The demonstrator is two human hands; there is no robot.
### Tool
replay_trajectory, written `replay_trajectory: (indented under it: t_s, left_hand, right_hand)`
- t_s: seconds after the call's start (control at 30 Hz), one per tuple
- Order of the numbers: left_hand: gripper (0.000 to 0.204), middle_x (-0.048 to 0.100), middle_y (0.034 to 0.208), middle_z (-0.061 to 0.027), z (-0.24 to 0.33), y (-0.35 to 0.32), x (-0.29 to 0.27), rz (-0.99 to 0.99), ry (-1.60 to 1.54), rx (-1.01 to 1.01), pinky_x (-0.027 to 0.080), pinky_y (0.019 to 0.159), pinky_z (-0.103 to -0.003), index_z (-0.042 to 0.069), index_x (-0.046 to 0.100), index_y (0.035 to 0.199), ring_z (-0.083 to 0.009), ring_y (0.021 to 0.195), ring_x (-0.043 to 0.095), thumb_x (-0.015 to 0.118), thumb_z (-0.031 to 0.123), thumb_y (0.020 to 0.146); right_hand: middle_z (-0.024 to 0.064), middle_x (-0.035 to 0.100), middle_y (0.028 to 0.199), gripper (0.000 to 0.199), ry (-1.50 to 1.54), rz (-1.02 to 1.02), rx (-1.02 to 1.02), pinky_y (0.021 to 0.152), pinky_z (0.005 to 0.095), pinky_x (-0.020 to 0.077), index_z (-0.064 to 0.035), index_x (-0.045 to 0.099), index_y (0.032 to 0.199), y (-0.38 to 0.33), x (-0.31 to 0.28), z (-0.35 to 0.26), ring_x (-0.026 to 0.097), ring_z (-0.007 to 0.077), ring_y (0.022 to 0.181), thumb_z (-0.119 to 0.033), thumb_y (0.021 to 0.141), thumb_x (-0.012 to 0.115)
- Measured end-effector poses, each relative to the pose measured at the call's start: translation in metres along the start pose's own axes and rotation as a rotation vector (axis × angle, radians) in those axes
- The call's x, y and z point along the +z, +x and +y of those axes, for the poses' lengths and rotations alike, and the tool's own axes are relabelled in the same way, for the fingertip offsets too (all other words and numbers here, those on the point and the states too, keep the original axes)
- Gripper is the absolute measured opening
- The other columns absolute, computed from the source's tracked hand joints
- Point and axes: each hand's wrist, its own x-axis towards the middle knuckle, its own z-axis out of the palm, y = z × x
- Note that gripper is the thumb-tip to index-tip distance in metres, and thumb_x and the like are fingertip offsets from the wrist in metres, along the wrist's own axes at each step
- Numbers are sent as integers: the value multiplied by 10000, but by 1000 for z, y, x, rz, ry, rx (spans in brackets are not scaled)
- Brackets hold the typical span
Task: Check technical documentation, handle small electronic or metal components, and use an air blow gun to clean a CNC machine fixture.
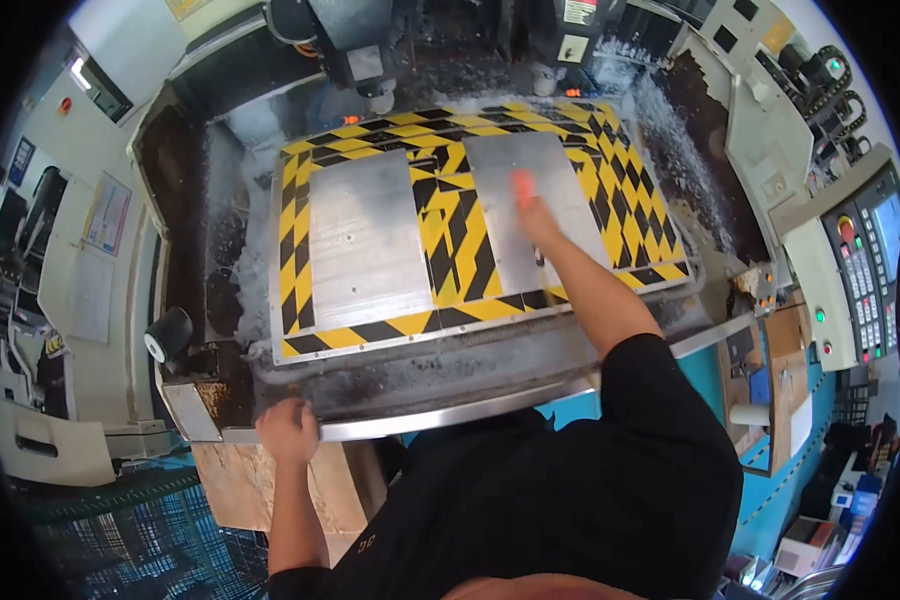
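My right hand [538, 222] is closed around a small red-orange object [522, 186], smeared by motion so that its kind does not show. It is over the right bare metal plate [510, 150], on a bed bordered with yellow-and-black striped tape [455, 285]. A matching metal plate [365, 240] lies on the left of the bed. At the front left, my left hand [288, 432] rests with its fingers curled over the shiny metal edge [370, 429] of the machine's tub.
Two dark machine heads [355, 45] [570, 40] hang at the back of the tub. A control panel [863, 265] with buttons and a screen stands at right. A black roll-shaped part [169, 333] juts from the left wall. Below the edge stands a wooden box [270, 485].
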Motion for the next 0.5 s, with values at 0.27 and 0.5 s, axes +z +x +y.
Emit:
replay_trajectory:
  t_s: [0.27, 0.5]
  left_hand:
    - [264, 704, 962, -85, -4, 1, 5, -45, 7, 0, 424, 891, -456, 95, 693, 952, -306, 947, 636, 652, 252, 743]
    - [265, 700, 972, -92, -1, 5, 8, -46, -8, 24, 422, 898, -455, 94, 691, 959, -309, 956, 629, 645, 247, 747]
  right_hand:
    - [322, 664, 946, 440, 166, 113, 130, 827, 523, 508, 60, 633, 984, 92, 40, -24, 652, 463, 971, -362, 913, 534]
    - [299, 671, 1031, 441, -103, 128, -2, 839, 518, 522, 45, 629, 1050, 101, 9, -2, 655, 449, 994, -363, 931, 513]
